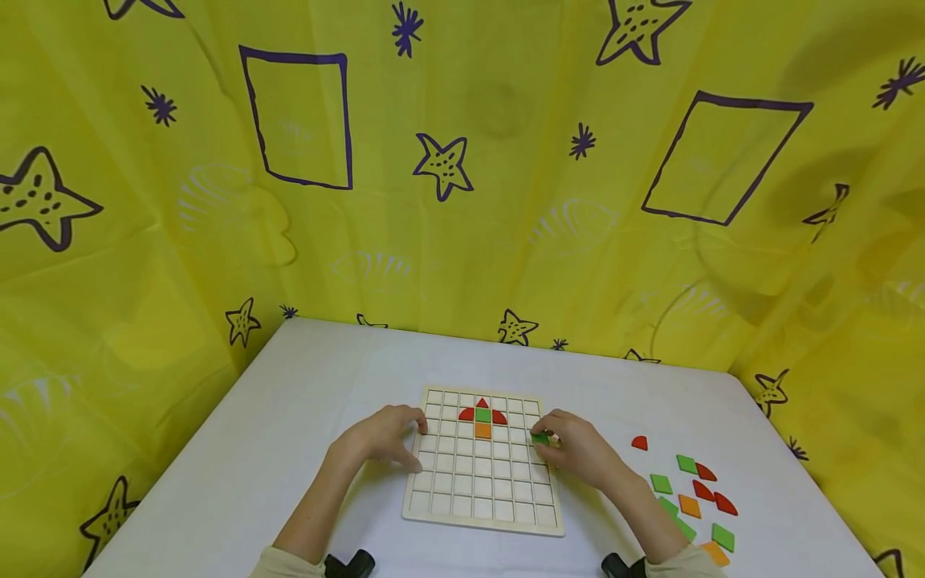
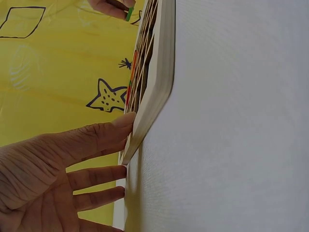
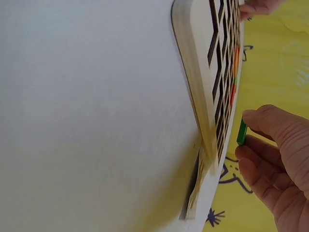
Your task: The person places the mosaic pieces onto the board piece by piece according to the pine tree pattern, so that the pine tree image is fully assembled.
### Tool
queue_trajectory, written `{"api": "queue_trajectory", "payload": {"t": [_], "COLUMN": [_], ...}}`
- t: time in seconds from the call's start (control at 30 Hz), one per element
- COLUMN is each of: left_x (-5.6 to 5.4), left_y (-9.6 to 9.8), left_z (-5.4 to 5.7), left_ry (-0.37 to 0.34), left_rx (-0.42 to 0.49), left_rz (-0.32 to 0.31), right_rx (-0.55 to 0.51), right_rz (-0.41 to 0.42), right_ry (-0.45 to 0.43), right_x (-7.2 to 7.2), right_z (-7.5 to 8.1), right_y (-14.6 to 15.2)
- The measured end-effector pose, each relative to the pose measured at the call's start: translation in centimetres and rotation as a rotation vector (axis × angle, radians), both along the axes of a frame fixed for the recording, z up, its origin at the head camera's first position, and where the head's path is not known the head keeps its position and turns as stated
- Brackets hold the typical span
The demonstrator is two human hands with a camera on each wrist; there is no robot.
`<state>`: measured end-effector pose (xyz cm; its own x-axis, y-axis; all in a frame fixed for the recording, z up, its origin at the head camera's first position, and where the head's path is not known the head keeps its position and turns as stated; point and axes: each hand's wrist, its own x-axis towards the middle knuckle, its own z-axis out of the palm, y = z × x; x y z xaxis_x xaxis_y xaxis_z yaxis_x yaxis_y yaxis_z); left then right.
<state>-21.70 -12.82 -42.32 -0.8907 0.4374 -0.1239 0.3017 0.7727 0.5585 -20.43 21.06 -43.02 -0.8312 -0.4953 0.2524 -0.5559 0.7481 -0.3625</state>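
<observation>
A wooden grid board (image 1: pixel 448 523) lies on the white table. Near its top sit a red triangle (image 1: pixel 482 404), a green square (image 1: pixel 482 415) between two red quarter-round tiles (image 1: pixel 466 415), and an orange square (image 1: pixel 482 432) below. My left hand (image 1: pixel 383 437) rests at the board's left edge; in the left wrist view its thumb (image 2: pixel 124 120) touches the rim, fingers extended. Over the board's right side, my right hand (image 1: pixel 581 451) pinches a green tile (image 3: pixel 242 132) between thumb and fingers, raised above the grid.
Loose tiles lie scattered on the right of the table: several green squares (image 1: pixel 661 483), several red quarter-rounds (image 1: pixel 726 504) and orange squares (image 1: pixel 690 506). One red tile (image 1: pixel 639 443) lies apart, nearer the board. A yellow patterned curtain (image 1: pixel 491 241) hangs behind and beside the table.
</observation>
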Motion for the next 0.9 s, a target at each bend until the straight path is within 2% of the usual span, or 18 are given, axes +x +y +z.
{"api": "queue_trajectory", "payload": {"t": [0.37, 0.6, 0.9], "left_x": [-0.2, -0.2, -0.1], "left_y": [-0.2, -0.1, 0.0], "left_z": [-0.1, -0.1, 0.0], "left_ry": [0.016, 0.006, -0.002], "left_rx": [0.001, 0.001, -0.002], "left_rz": [-0.019, -0.019, -0.004], "right_rx": [0.079, 0.12, 0.076], "right_rz": [0.069, 0.048, 0.121], "right_ry": [-0.039, -0.016, 0.004], "right_x": [-1.0, -1.6, -2.2], "right_z": [0.0, -0.5, -0.8], "right_y": [-3.6, -4.4, -4.9]}}
